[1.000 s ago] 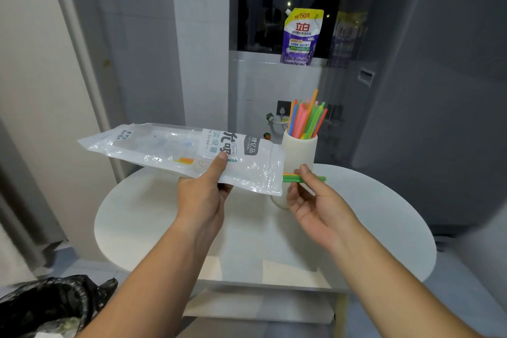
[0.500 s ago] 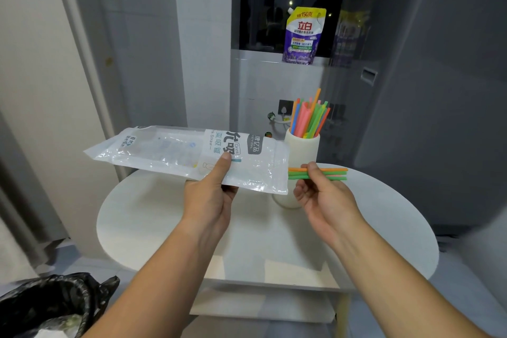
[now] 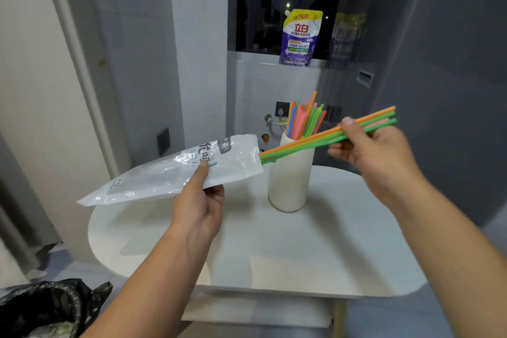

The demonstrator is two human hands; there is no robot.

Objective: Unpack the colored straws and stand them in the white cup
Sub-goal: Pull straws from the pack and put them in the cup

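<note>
Orange, green and pink straws form a small drawn bundle (image 3: 329, 136), pinched between thumb and fingers of the right hand (image 3: 375, 149) at about mid-length. The bundle lies nearly level, tilted up to the right, crossing in front of the white cup (image 3: 290, 173). Its left ends sit at the mouth of the clear plastic package (image 3: 175, 170); whether they are fully clear of the opening cannot be told.

The left hand (image 3: 199, 203) is closed on the package near its printed end, thumb on top and fingers beneath, holding it above the round white table (image 3: 274, 250). The package looks flat and almost empty, apart from what may be one bluish straw near the thumb.

The cup stands upright on the table and already holds a dense cluster of standing straws (image 3: 303, 121).

Judged risks:
- The pinch is narrow against several smooth straws; one may slide out while the bundle is turned upright.
- The cup is tall, slim and light-looking; a bundle pushed in at an angle against the crowded rim could tip it or lever out straws already placed.
- Ends caught in the package mouth could drag the film into the cup.
- A bin with a black liner (image 3: 46, 310) sits below; dropped straws may land there.
</note>
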